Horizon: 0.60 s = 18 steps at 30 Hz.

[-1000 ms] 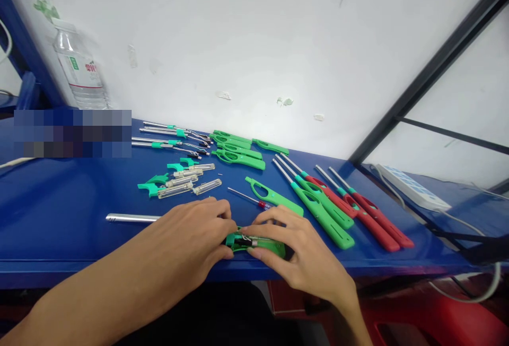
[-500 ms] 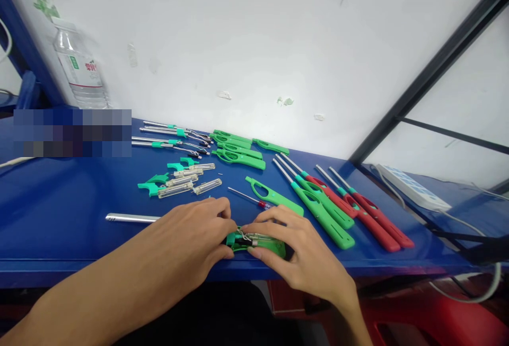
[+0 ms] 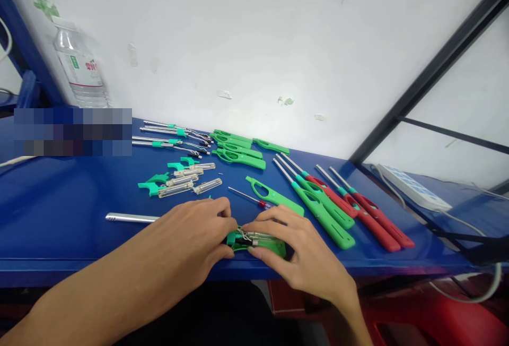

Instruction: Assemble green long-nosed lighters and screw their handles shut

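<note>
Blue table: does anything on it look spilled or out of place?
No spill shows. One tiny piece, too small to identify, lies alone near the clear cartridges; it looks odd, sitting outside any group.

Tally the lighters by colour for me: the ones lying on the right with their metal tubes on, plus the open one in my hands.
Green lighters, lying: 2
Red lighters, lying: 3
Open green lighter, held: 1
Total: 6

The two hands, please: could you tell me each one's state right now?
Left hand: closed, holding the green lighter handle.
Right hand: closed, holding the same handle farther right.
</note>
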Tool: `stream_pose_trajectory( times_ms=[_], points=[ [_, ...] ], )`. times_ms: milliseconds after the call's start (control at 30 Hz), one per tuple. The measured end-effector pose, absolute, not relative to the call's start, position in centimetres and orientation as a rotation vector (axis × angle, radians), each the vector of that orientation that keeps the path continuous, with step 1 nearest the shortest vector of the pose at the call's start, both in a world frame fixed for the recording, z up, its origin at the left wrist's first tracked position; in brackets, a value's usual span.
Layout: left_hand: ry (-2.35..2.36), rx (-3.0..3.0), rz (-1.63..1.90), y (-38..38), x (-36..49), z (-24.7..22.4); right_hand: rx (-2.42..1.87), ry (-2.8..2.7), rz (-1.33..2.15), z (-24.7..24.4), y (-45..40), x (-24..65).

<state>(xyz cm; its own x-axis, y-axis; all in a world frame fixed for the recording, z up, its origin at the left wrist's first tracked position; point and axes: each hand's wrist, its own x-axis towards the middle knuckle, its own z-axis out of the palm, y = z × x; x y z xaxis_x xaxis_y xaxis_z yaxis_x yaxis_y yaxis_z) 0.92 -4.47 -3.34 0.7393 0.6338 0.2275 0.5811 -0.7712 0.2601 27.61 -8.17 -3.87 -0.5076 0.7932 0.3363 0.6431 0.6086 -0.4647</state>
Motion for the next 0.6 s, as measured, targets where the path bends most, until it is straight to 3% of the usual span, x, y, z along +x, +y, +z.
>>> stream_pose_trajectory(
  times_ms=[600],
  points=[
    [0.992, 2.704, 0.462, -4.54, 0.74, -3.75, -1.135, -2.303, 0.382, -3.89, -8.11, 27.57]
  ],
)
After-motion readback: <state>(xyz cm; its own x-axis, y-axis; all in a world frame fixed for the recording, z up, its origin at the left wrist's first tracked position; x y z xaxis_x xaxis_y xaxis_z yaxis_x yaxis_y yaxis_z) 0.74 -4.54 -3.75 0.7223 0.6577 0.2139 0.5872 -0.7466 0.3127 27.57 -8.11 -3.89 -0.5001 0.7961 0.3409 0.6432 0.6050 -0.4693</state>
